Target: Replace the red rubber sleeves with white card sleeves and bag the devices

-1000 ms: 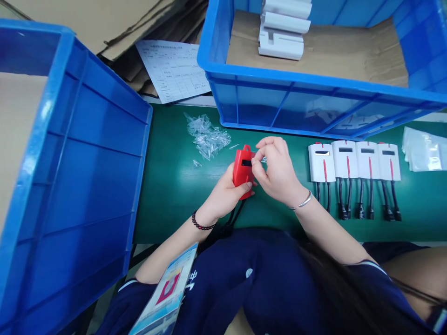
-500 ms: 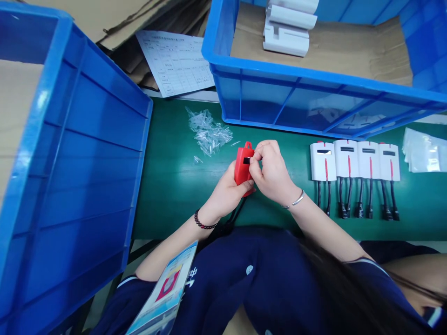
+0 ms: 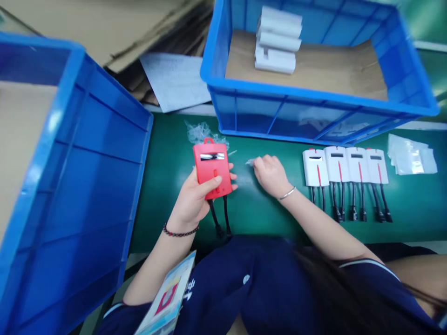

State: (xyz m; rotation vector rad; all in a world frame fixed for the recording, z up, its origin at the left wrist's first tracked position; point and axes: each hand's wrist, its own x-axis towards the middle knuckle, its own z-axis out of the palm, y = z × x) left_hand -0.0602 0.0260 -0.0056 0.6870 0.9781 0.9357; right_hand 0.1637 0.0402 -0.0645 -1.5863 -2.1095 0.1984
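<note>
My left hand (image 3: 195, 195) grips a red device case (image 3: 212, 171), its thumb across the front. The case has a loop on top, a shiny dark window and two black cables (image 3: 225, 218) hanging below. To the right, my right hand (image 3: 271, 174) is closed low over the green table, with a small piece of clear film (image 3: 250, 162) at its fingertips. Behind the red case lies a pile of clear film pieces (image 3: 198, 132), partly hidden by it.
Several white devices (image 3: 316, 168) with black cables stand in a row at right, beside clear plastic bags (image 3: 410, 156). A blue crate (image 3: 314, 93) holding white casings (image 3: 277, 42) is behind; another blue crate (image 3: 94, 177) is at left. A paper sheet (image 3: 174, 81) lies between.
My left hand has moved left and turned the red case face up. My right hand has come away from the case's window and down toward the table. The view has shifted slightly.
</note>
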